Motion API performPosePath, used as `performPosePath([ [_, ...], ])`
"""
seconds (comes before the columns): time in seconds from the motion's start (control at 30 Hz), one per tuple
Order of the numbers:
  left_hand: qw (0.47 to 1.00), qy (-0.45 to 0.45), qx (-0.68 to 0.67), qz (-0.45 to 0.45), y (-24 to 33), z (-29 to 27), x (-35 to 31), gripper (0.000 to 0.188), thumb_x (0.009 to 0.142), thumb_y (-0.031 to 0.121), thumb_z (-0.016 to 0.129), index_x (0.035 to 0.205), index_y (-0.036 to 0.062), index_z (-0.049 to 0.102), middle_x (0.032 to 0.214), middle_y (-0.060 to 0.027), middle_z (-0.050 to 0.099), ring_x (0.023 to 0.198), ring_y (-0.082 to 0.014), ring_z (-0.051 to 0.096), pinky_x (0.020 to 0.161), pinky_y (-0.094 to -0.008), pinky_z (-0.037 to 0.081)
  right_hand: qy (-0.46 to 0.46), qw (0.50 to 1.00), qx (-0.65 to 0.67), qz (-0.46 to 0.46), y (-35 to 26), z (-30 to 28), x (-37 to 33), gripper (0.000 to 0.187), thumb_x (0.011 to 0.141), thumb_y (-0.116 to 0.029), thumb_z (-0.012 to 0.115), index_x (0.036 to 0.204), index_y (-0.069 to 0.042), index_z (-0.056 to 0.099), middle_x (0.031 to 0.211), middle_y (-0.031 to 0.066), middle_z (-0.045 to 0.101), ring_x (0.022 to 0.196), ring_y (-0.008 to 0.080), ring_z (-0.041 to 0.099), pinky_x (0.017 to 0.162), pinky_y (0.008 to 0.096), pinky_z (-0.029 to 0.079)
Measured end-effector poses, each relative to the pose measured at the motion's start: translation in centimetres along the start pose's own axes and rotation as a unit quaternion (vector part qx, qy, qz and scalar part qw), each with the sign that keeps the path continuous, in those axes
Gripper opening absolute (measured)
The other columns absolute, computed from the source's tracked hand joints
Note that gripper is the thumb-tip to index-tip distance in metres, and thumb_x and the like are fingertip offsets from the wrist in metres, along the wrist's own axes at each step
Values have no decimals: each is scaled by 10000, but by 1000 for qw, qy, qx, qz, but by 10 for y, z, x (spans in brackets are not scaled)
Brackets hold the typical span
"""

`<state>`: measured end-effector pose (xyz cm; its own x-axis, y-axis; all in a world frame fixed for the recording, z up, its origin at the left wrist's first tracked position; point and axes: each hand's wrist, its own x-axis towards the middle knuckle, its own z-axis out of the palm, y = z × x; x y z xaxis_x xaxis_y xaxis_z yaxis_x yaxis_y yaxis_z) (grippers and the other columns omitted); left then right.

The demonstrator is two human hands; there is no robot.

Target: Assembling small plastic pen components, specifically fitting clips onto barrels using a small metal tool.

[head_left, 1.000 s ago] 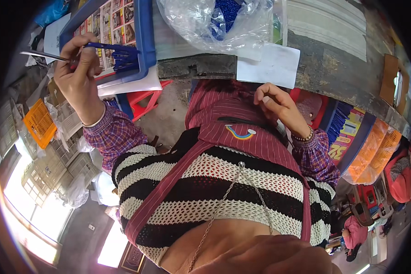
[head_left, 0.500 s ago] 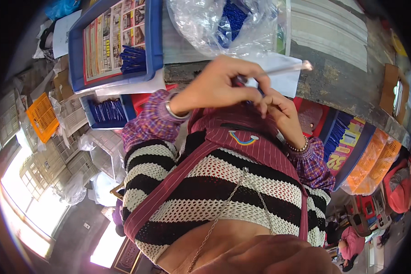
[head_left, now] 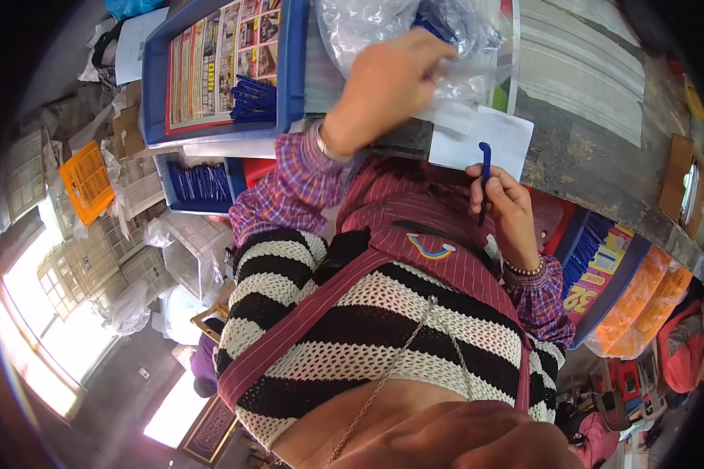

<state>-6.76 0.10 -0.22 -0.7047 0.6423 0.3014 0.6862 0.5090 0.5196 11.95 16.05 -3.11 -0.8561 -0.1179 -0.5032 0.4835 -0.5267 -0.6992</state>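
Note:
My right hand (head_left: 506,199) is closed round a slim blue stick (head_left: 486,168) with a hooked upper end, held upright in front of the apron. Its kind I cannot make out. Farther left, my left hand (head_left: 391,82) is over a clear plastic bag (head_left: 360,39), with its fingers apart and somewhat blurred. Nothing shows between them. Small dark blue pieces (head_left: 438,22) lie in the bag, partly hidden by that hand. A white sheet of paper (head_left: 465,144) lies at the table edge, just behind the stick.
Left of the bag stands a blue tray (head_left: 291,78) lined with printed paper, holding blue sticks (head_left: 253,100). Below it, a smaller blue bin (head_left: 168,181) holds more. Another bin (head_left: 619,273) with blue sticks and an orange basket (head_left: 665,293) stand at right. An open carton (head_left: 675,160) sits farther right.
My hands were together in front of me, with a blurred pale rod between them. They have parted: the left reached up over the bag, the right moved lower right, holding the blue stick upright.

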Motion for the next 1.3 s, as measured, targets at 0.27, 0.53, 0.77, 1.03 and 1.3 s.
performPosePath([
  [0.27, 994, 9, 102, -29, -34, 29, 9, 169, 736, 161, 663, 899, 118, 670, 835, -59, 613, 743, -299, 615, 626, -394, 504, 10, 999, 21, 37, 10, -9, -3, 277, 959, -138, 456, 1161, 27, 548, 770, 4, 539, 628, 65, 473, 582, 195, 397],
  [0.53, 998, 19, 48, -19, -34, 22, 10, 137, 742, 145, 650, 875, 122, 679, 816, -61, 634, 716, -279, 619, 609, -382, 485, 34, 998, 18, 54, 13, -18, -4, 278, 943, -121, 480, 1173, 21, 548, 778, 6, 548, 632, 63, 487, 579, 197, 410],
  [0.77, 989, 15, -130, -66, -22, 8, 13, 147, 744, 31, 687, 891, 44, 692, 755, 3, 640, 578, -37, 493, 516, -193, 384, 35, 997, -13, 61, 20, -22, -7, 288, 929, -119, 517, 1181, 15, 546, 792, 9, 583, 613, 64, 510, 566, 196, 420],
  [1.03, 971, -2, -188, -145, -23, 1, 14, 119, 784, 56, 690, 900, 48, 710, 690, 59, 600, 593, 5, 425, 509, -161, 324, 45, 997, -29, 61, 24, -24, -7, 283, 924, -98, 517, 1171, 34, 558, 837, 40, 625, 618, 60, 523, 559, 196, 426],
  [1.3, 965, 32, -236, -110, -36, 10, 12, 150, 817, 30, 655, 963, 26, 686, 795, 11, 681, 680, 18, 537, 542, -122, 353, 46, 997, -34, 49, 34, -29, -1, 304, 924, -108, 531, 1183, 51, 550, 868, 53, 649, 642, 53, 536, 582, 193, 443],
])
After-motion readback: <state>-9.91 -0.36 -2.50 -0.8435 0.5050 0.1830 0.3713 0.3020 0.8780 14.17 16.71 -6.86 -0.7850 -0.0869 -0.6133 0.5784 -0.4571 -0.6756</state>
